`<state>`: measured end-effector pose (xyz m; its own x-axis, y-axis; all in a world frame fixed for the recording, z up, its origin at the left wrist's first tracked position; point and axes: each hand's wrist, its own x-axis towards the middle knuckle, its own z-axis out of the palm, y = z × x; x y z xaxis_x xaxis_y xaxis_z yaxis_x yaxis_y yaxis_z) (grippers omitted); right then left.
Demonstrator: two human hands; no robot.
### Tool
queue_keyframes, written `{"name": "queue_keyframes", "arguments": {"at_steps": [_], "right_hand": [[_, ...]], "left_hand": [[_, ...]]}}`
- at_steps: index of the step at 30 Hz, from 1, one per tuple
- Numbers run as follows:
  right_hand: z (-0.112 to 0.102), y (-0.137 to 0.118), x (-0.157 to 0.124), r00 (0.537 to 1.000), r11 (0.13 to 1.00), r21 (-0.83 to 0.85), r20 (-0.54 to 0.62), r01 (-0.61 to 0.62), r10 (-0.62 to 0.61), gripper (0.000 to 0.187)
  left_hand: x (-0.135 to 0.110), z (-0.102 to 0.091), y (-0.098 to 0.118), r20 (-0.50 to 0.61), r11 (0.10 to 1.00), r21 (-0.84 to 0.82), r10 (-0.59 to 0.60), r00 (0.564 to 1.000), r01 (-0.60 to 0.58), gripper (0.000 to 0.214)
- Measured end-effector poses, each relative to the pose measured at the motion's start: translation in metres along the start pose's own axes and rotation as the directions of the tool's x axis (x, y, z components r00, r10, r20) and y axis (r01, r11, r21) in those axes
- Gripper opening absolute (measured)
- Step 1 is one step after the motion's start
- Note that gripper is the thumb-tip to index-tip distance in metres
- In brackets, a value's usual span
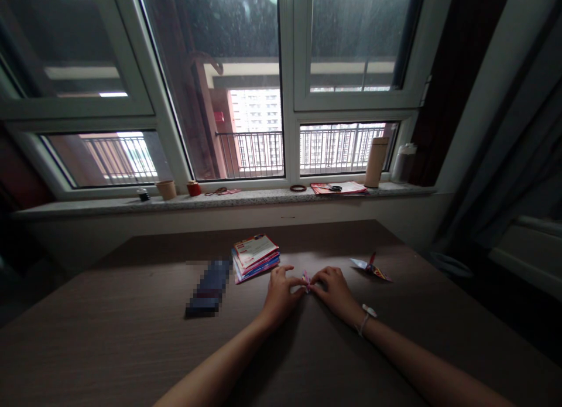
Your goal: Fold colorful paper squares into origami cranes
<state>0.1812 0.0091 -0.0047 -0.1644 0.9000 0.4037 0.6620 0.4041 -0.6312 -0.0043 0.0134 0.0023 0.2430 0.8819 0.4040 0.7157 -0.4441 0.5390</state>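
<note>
Between my two hands is a small piece of folded paper [306, 276], pink and patterned, just above or on the brown table [132, 313]. My left hand [281, 293] pinches it from the left with thumb and forefinger. From the right, my right hand [336, 287] pinches the same paper, and a bracelet circles that wrist. The fingers cover much of the paper, so its exact shape is hidden. To the right of my right hand lies a folded paper crane [371, 267] with pale and red-yellow wings. A stack of printed paper sheets [256, 256] sits beyond my left hand.
A dark blurred-out flat object [209, 287] lies left of the stack. Along the stone windowsill [259, 199] stand a paper cup [166, 190], a red spool-like item [194, 188], a dark ring [298, 188], papers with scissors [336, 188], a tan flask [376, 163] and a clear bottle [404, 163].
</note>
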Motion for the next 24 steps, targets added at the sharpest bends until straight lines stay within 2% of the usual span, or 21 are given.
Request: {"name": "queue_keyframes", "arguments": {"at_steps": [7, 13, 24], "right_hand": [[-0.003, 0.0, 0.003, 0.999, 0.999, -0.026, 0.018, -0.043, 0.044, 0.009], [-0.004, 0.001, 0.003, 0.999, 0.999, -0.027, 0.033, -0.037, 0.038, 0.017], [-0.003, 0.0, 0.003, 0.996, 0.995, -0.078, 0.062, -0.059, 0.064, 0.018]], "left_hand": [[-0.002, -0.009, 0.005, 0.042, 0.986, 0.168, -0.001, 0.999, -0.006, 0.018], [0.003, -0.022, 0.012, 0.093, 0.988, 0.155, -0.037, 0.995, 0.022, 0.016], [0.007, -0.022, 0.003, 0.243, 0.944, 0.329, -0.117, 0.963, 0.031, 0.041]]}}
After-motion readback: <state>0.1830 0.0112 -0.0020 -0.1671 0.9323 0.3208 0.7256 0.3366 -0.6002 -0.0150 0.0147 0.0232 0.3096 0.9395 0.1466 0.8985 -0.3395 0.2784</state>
